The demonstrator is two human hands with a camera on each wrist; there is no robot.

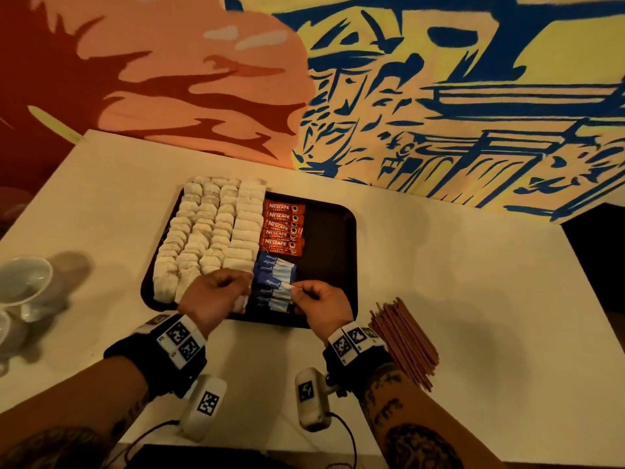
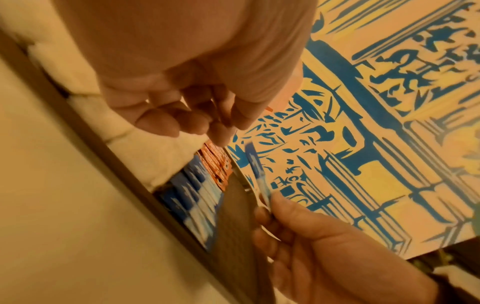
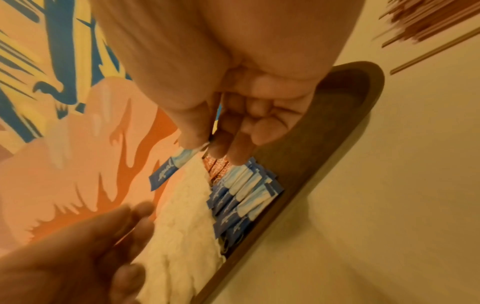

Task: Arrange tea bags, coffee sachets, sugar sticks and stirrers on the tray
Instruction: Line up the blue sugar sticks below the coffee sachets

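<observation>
Head view: black tray (image 1: 341,228) at frame centre. Tea bags (image 1: 209,231) fill its left half in rows; orange coffee sachets (image 1: 283,228) sit right of them, blue sugar sticks (image 1: 274,282) stacked below those. Stirrers (image 1: 404,340) lie in a bundle on the table (image 1: 473,282), lower right, off the tray.

Right hand (image 1: 321,304): thumb and forefinger pinch one sugar stick (image 3: 166,171) by its pale end; right wrist view shows it raised above the stack, blue end hanging free. Left hand (image 1: 211,296): fingers loosely curled over the near tea bags, holding nothing that I can see.

Judgement: stick is light, thin paper, slightly flexible, contents shift. An end pinch lets it swing; gripping mid-length would give better control for laying it parallel. Stack looks easily nudged out of line.
</observation>
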